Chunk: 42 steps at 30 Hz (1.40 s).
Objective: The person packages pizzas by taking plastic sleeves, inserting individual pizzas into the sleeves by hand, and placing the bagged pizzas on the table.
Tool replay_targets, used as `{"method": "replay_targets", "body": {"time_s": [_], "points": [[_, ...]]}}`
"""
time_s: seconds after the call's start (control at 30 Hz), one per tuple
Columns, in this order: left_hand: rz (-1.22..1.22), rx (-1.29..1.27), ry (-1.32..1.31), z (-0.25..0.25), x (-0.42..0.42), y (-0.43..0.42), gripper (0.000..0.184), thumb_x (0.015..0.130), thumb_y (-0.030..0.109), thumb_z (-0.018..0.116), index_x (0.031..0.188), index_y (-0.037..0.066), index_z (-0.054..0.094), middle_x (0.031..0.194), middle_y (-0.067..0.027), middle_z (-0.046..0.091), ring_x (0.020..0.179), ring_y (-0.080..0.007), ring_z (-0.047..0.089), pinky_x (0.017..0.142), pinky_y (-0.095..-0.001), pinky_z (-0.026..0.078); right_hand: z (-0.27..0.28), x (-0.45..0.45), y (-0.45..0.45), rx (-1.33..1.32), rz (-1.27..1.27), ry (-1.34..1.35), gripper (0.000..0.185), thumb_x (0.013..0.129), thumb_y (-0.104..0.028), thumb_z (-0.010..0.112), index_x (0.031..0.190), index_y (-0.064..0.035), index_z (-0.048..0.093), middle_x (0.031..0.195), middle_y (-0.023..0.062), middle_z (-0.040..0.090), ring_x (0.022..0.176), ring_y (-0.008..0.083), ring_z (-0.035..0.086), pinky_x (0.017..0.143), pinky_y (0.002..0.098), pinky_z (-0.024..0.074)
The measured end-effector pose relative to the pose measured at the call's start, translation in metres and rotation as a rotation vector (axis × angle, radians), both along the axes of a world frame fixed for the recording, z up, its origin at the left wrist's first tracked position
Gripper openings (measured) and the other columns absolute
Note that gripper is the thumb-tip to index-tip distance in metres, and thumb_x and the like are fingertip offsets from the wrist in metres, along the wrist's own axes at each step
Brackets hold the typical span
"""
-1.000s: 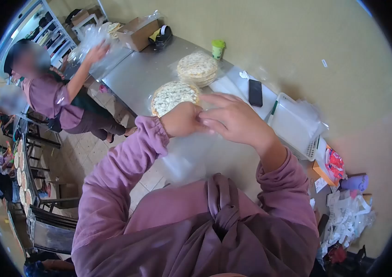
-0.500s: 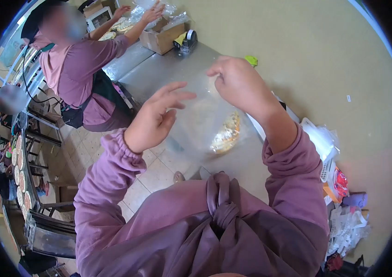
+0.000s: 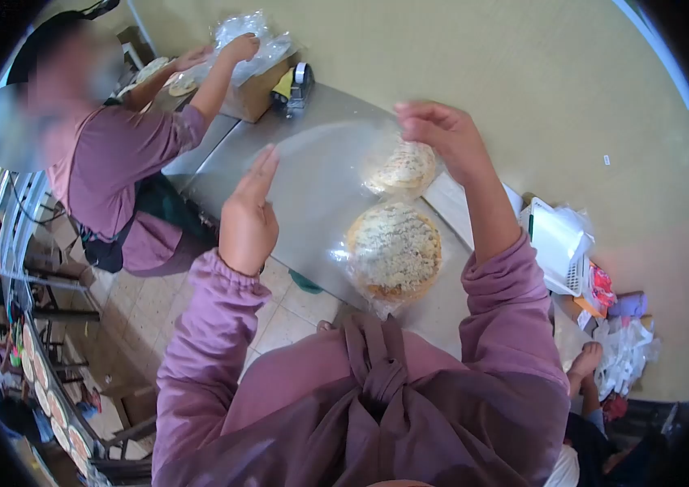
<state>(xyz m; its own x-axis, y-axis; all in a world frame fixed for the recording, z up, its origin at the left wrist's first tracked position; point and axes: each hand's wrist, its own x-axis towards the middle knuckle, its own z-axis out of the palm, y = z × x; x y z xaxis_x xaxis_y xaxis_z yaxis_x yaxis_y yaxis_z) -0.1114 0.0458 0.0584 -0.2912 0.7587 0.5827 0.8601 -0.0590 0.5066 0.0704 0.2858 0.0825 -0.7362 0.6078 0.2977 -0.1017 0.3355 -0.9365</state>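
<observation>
A sheer plastic bag (image 3: 320, 154) spans the gap between my hands, its curved edge faintly visible. My left hand (image 3: 250, 217) is at the bag's left edge, fingers straight and pressed together at the tips. At the other end, my right hand (image 3: 446, 140) pinches the bag with bent fingers. Below them on the metal table lies a round flat pizza (image 3: 395, 250) with a pale grated topping, inside clear plastic. A second wrapped pizza (image 3: 403, 169) lies behind it, under my right hand and partly covered by the film.
At the left, a co-worker (image 3: 129, 162) reaches toward a cardboard box (image 3: 251, 93) with plastic bags. A tape dispenser (image 3: 294, 88) stands on the metal table (image 3: 312, 235). To the right are a white basket (image 3: 557, 252) and another person's hand (image 3: 586, 359). Pizzas (image 3: 58, 410) line a rack at the lower left.
My hands have moved apart, with the bag's edge stretched between them. The wrapped pizza now lies flat on the table, and a second shows behind it. Another person's hand has appeared at lower right.
</observation>
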Motion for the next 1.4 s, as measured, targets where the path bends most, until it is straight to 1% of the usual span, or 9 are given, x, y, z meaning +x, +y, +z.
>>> {"method": "replay_targets", "body": {"time_s": [0.03, 0.17, 0.37, 0.5, 0.57, 0.67, 0.8, 1.17, 1.4], "points": [[0.029, -0.069, -0.005, -0.007, -0.002, 0.003, 0.062, 0.065, -0.017, 0.038, 0.124, 0.0, 0.043, 0.124, -0.0225, 0.045, 0.111, -0.0377, 0.047, 0.091, -0.0347, 0.041, -0.025, 0.004, 0.023, -0.29, -0.136, -0.029, 0.019, 0.079, -0.014, 0.061, 0.097, -0.0093, 0.063, 0.094, 0.0038, 0.06, 0.082, 0.0136, 0.057, 0.069, 0.031, 0.0504], [0.031, -0.213, 0.011, -0.056, -0.023, 0.004, 0.063, 0.065, -0.017, 0.038, 0.126, -0.004, 0.038, 0.127, -0.0257, 0.041, 0.113, -0.0386, 0.044, 0.093, -0.0349, 0.039, -0.165, 0.032, 0.116, -0.506, -0.486, -0.677, 0.042, 0.067, -0.027, 0.074, 0.097, -0.0017, 0.059, 0.093, 0.0105, 0.059, 0.082, 0.0217, 0.056, 0.062, 0.0351, 0.0504], [0.04, -0.276, -0.161, -0.088, -0.039, -0.012, 0.068, 0.062, -0.018, 0.039, 0.129, -0.007, 0.032, 0.127, -0.029, 0.039, 0.12, -0.0399, 0.037, 0.097, -0.034, 0.035, -0.237, 0.019, 0.145, -0.819, -0.659, -0.612, 0.043, 0.065, -0.027, 0.075, 0.093, -0.0001, 0.059, 0.083, 0.0138, 0.06, 0.063, 0.0247, 0.057, 0.056, 0.0348, 0.0499], [0.01, -0.228, -0.282, -0.116, -0.056, -0.029, 0.072, 0.061, -0.02, 0.035, 0.132, -0.006, 0.027, 0.134, -0.026, 0.032, 0.123, -0.039, 0.035, 0.095, -0.034, 0.039, -0.225, 0.007, 0.139, -0.764, -0.755, -0.587, 0.038, 0.066, -0.024, 0.075, 0.091, 0.0003, 0.06, 0.081, 0.0139, 0.061, 0.061, 0.0248, 0.059, 0.056, 0.0351, 0.0505], [0.08, -0.212, -0.843, -0.11, -0.052, -0.038, 0.078, 0.061, -0.021, 0.029, 0.137, -0.002, 0.02, 0.141, -0.0202, 0.022, 0.126, -0.0367, 0.032, 0.09, -0.0354, 0.044, -0.245, 0.001, 0.15, -0.963, -0.641, -0.225, 0.035, 0.077, -0.015, 0.063, 0.106, 0.0004, 0.051, 0.098, 0.0154, 0.061, 0.085, 0.0279, 0.063, 0.071, 0.0394, 0.0543], [0.098, -0.148, -1.046, -0.106, -0.051, -0.046, 0.083, 0.061, -0.022, 0.024, 0.14, 0.003, 0.012, 0.146, -0.0127, 0.011, 0.129, -0.0342, 0.026, 0.085, -0.0362, 0.048, -0.224, -0.009, 0.139, -1.128, -0.461, 0.042, 0.034, 0.08, -0.007, 0.057, 0.11, 0.0032, 0.048, 0.106, 0.0173, 0.058, 0.092, 0.0299, 0.061, 0.08, 0.0425, 0.0521], [0.103, -0.03, -1.096, -0.105, -0.051, -0.053, 0.081, 0.064, -0.018, 0.027, 0.14, 0.008, 0.016, 0.146, -0.0062, 0.012, 0.131, -0.0327, 0.023, 0.084, -0.0455, 0.047, -0.227, -0.011, 0.137, -1.147, -0.4, 0.102, 0.037, 0.081, -0.005, 0.054, 0.114, 0.0066, 0.043, 0.11, 0.0178, 0.055, 0.096, 0.0312, 0.059, 0.083, 0.0443, 0.0503], [0.006, 0.092, -0.957, -0.038, 0.006, -0.016, 0.08, 0.065, -0.019, 0.024, 0.14, 0.005, 0.012, 0.146, -0.0073, 0.011, 0.131, -0.0314, 0.025, 0.083, -0.0363, 0.049, -0.168, 0.089, 0.11, -1.176, -0.006, 0.615, 0.038, 0.081, -0.007, 0.055, 0.115, 0.0044, 0.046, 0.109, 0.0166, 0.057, 0.099, 0.0273, 0.057, 0.089, 0.0386, 0.0469], [0.034, 0.102, -0.904, -0.044, 0.03, -0.007, 0.079, 0.065, -0.02, 0.022, 0.14, 0.004, 0.013, 0.146, -0.0075, 0.012, 0.13, -0.031, 0.026, 0.081, -0.0366, 0.05, -0.204, 0.064, 0.101, -1.134, -0.209, 0.655, 0.038, 0.078, -0.007, 0.061, 0.113, -0.0005, 0.049, 0.109, 0.0136, 0.057, 0.1, 0.0283, 0.057, 0.088, 0.0417, 0.0458]]}}
